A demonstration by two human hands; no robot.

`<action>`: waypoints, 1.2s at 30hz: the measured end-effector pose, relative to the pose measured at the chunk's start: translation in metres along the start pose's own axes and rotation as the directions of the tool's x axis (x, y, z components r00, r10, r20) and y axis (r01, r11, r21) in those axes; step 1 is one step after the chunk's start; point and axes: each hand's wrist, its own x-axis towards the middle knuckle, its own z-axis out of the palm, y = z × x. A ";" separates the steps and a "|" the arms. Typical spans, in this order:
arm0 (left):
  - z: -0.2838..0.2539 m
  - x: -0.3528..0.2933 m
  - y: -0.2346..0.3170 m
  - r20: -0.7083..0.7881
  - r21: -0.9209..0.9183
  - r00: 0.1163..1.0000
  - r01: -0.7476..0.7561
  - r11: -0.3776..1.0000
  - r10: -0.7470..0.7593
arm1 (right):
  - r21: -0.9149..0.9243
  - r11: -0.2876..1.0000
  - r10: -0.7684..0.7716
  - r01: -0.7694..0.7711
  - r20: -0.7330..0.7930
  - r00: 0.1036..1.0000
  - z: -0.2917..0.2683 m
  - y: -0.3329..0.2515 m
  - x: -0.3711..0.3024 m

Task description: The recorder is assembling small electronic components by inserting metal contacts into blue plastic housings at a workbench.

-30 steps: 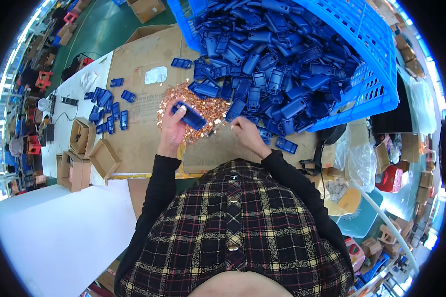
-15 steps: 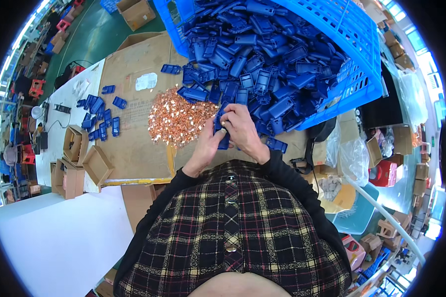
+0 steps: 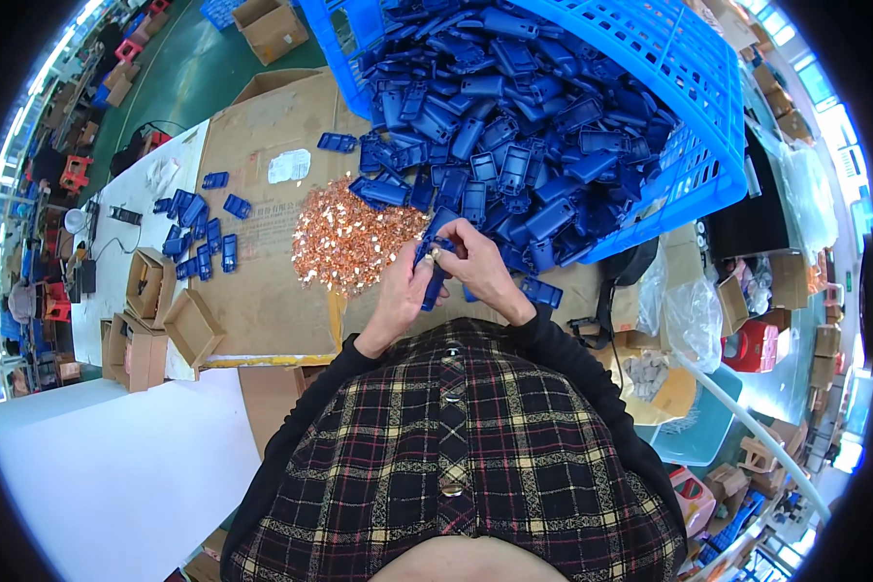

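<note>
Both hands stay together, blue casing point(image 3: 434, 272) held between left hand point(image 3: 403, 296) and right hand point(image 3: 480, 267).

Factory assembly bench: blue crate point(image 3: 650, 58) of plastic housings at 12 o'clock, copper clips point(image 3: 349, 242) centre, cardboard boxes point(image 3: 165, 320) at 9 o'clock.

Plaid shirt — buttoned front; black sleeves.
</note>
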 end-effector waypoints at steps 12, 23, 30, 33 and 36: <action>0.002 -0.003 0.006 0.008 0.008 0.999 0.053 0.999 -0.054 | 0.268 0.963 -0.016 -0.017 0.122 0.992 -0.002 0.011 0.000; -0.015 -0.015 0.001 0.073 -0.042 0.995 0.070 0.997 -0.067 | 0.262 0.953 0.084 -0.150 0.248 0.965 0.004 0.001 0.001; -0.043 -0.013 -0.025 -0.123 0.131 0.991 0.073 0.989 -0.057 | -0.124 0.985 -0.109 0.123 0.120 0.987 0.041 0.027 0.024; -0.062 -0.006 -0.044 -0.167 0.275 0.986 0.072 0.959 -0.026 | 0.005 0.999 0.034 -0.036 0.205 0.978 0.056 0.032 0.030; -0.134 0.010 -0.130 -0.272 0.320 0.962 0.124 0.939 -0.035 | -0.084 0.989 0.134 -0.118 0.209 0.969 0.069 0.084 0.040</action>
